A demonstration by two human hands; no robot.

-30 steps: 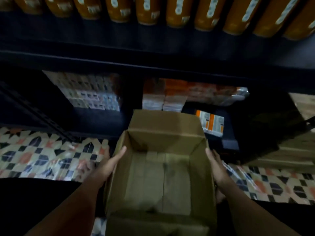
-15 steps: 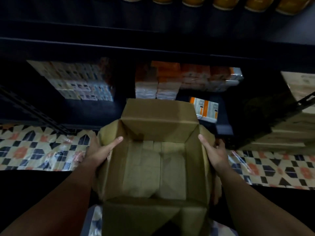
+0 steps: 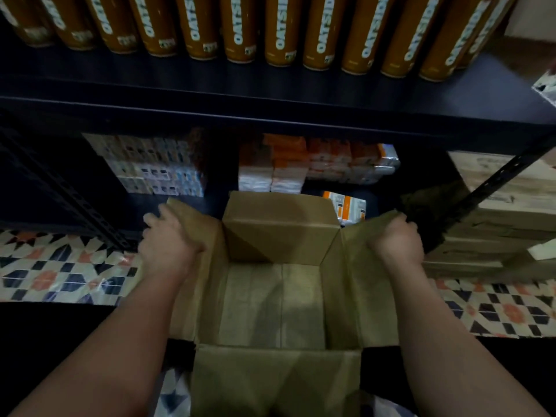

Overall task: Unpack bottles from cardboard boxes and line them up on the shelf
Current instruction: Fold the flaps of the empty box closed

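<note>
An open cardboard box stands in the near middle, and only its bare bottom shows inside; the left hand grips the left flap and the right hand grips the right flap, both flaps spread outward. Far above, a row of orange bottles stands on the dark shelf; under it lie packs of small cartons. A patterned floor shows on the left and right.
</note>
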